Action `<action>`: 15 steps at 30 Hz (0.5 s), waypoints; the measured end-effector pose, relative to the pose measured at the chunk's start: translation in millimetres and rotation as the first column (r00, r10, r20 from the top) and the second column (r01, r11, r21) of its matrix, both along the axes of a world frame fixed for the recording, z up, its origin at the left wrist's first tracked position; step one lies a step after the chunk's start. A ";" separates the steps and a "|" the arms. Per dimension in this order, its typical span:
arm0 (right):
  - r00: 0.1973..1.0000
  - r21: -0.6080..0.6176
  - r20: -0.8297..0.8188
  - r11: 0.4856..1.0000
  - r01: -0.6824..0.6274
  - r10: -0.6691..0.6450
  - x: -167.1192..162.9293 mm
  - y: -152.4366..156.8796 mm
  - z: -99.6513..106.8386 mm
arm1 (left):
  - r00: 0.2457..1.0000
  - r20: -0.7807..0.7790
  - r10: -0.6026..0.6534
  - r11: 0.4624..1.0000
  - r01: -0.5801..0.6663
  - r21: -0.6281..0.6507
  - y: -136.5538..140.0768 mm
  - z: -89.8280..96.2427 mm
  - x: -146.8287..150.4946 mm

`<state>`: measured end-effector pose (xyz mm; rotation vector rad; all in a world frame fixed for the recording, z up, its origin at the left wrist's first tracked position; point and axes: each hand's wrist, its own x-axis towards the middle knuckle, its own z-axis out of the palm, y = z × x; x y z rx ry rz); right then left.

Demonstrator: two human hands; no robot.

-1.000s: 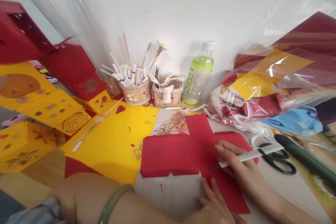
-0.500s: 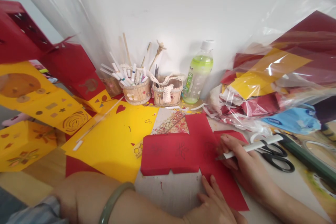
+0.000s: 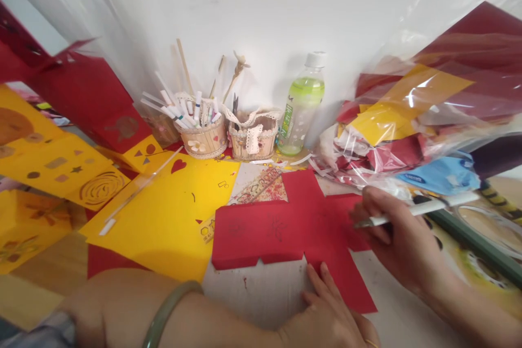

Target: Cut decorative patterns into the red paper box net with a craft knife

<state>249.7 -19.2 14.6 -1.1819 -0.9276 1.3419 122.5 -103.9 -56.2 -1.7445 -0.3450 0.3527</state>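
Red card [image 3: 297,223], cross-shaped, stiff-looking and matte, lies flat on the pale counter [image 3: 253,293], and the right hand [image 3: 397,234] has its fingers pinched round a slim white pen [image 3: 434,205] over the right-hand flap, tip contact too fine to call, while the left hand [image 3: 326,310] rests loose fingers, gripping nothing, against the lower flap. Light strokes and even, flat pressure should stop that notched outline skidding. Farther out: smooth yellow sheet [image 3: 163,212], lace-trimmed wooden tub [image 3: 253,141], crinkled glossy plastic bag [image 3: 402,119].

Eight o'clock: sleeve [image 3: 51,330] with pale grey-blue stripes is being worn | seven o'clock, left forearm [image 3: 228,312]: smooth, rounded green bangle [image 3: 165,311] is being worn | five o'clock, by left hand [image 3: 330,318]: thin yellow band [image 3: 371,343] is being partly shown
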 end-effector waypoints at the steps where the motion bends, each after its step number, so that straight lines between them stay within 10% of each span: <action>1: 1.000 0.019 -0.003 1.000 0.021 -0.021 4.0 0.2 7.0 | 0.983 0.182 -0.003 0.992 0.025 -0.120 1.5 3.8 -2.9; 5: 0.995 0.103 0.053 0.992 0.078 -0.083 17.9 -1.0 32.7 | 0.834 0.546 -0.078 0.923 0.267 -0.276 8.9 12.5 -12.2; 15: 0.992 -0.003 0.115 0.999 0.043 -0.042 12.1 -27.0 16.0 | 0.783 0.619 -0.061 0.901 0.310 -0.303 8.3 13.9 -12.4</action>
